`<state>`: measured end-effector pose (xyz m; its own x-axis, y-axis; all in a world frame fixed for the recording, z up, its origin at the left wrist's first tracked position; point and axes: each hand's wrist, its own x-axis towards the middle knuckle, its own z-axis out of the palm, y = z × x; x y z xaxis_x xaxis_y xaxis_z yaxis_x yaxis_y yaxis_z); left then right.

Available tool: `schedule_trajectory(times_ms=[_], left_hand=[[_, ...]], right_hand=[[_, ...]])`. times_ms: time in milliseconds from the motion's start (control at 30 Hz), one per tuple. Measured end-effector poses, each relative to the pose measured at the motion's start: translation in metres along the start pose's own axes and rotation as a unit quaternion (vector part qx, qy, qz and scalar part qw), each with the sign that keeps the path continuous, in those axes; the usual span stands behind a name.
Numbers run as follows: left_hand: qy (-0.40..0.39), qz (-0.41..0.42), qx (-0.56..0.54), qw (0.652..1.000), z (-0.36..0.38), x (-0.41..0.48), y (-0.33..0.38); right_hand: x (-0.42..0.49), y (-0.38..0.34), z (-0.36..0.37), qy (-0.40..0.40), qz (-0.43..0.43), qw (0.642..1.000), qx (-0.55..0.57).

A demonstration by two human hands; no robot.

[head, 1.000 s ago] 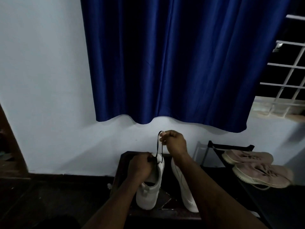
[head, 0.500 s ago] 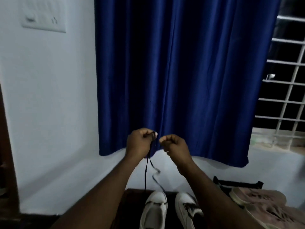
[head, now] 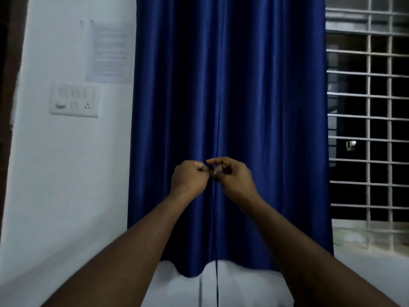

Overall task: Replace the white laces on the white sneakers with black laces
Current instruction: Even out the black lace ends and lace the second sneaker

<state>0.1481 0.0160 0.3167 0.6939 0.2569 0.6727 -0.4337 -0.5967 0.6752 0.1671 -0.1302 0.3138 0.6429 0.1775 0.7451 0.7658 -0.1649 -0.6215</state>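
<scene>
Pinching the black lace (head: 217,284) between left hand (head: 190,176) and right hand (head: 235,176), both curled tight on it. Dangling straight down below them, against a blue curtain (head: 254,85).

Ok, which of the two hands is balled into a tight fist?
The left hand, fingers curled in tight at the top of the black lace; the right hand pinches the lace with its forefinger arched out above.

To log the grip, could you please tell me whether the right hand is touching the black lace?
Touching. The head view shows the black lace running straight up into the pinched fingertips of the right hand, with no gap.
</scene>
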Motion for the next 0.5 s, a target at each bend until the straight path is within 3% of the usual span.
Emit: schedule_trajectory(times_ms=[167,333,500], left_hand=[[-0.022,0.016,0.027,0.999,-0.004,0.001,0.018],[-0.037,-0.016,-0.123,0.992,-0.007,-0.005,0.018],[-0.001,-0.037,-0.193,0.980,-0.014,-0.007,0.012]], right_hand=[[0.014,-0.012,-0.006,0.030,-0.018,0.999,-0.026],[0.012,-0.013,-0.008,0.065,0.023,0.997,0.018],[0.020,-0.011,-0.008,0.100,0.087,0.989,0.073]])
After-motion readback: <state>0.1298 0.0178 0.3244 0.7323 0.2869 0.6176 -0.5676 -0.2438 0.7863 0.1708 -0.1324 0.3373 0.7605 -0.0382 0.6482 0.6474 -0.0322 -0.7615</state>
